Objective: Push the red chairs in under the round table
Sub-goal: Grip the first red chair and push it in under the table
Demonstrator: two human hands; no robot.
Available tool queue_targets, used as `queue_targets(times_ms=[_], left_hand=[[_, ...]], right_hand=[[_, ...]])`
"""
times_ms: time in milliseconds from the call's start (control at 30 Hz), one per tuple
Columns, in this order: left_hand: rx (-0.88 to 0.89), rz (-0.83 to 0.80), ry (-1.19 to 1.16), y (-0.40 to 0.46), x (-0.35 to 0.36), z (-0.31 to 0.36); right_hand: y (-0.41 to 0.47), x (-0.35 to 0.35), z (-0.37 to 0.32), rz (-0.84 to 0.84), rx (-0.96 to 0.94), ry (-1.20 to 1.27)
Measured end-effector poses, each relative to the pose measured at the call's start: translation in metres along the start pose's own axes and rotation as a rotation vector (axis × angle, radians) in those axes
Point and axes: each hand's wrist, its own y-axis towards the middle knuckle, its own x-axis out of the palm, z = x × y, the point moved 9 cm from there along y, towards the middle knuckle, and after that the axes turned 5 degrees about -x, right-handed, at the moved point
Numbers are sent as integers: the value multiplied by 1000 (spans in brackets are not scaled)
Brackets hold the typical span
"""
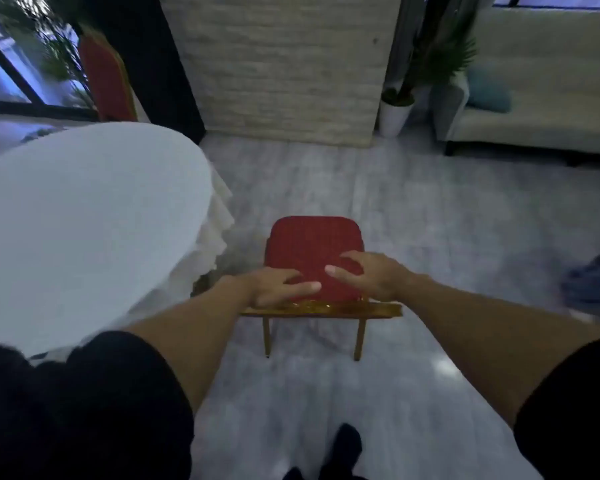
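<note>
Red upholstery fills the middle of the view: a red chair (pixel 314 251) with a gold frame stands on the grey floor (pixel 430 216), seen from behind and above, its seat pointing away from the person and its gilded back rail nearest them. It stands just beside the round table (pixel 84 216), which lies to its left under a white tablecloth (pixel 219 216) whose hem hangs in folds near the chair's left edge; the chair is not under the table. Both bare arms reach forward over the chair back. The left hand (pixel 274 284) is open with fingers spread, hovering at the top of the back rail, and whether it touches cannot be told through the blur. The right hand (pixel 364 273) is likewise open, fingers loosely curled, above the rear of the seat, gripping nothing. A second red chair (pixel 106 76) stands on the far side of the table, its tall back upright. Beyond are a pale stone pillar (pixel 281 64), a potted plant (pixel 395 109) in a white pot and a light sofa (pixel 548 109) with a teal cushion (pixel 489 91).
</note>
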Motion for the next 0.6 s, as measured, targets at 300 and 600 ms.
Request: queue_targets(times_ms=[300,600], left_hand=[[44,180,246,5,31,-24],[-21,160,345,27,36,-41]], right_hand=[[-11,65,5,-84,11,-239],[1,68,13,-119,-28,-337]])
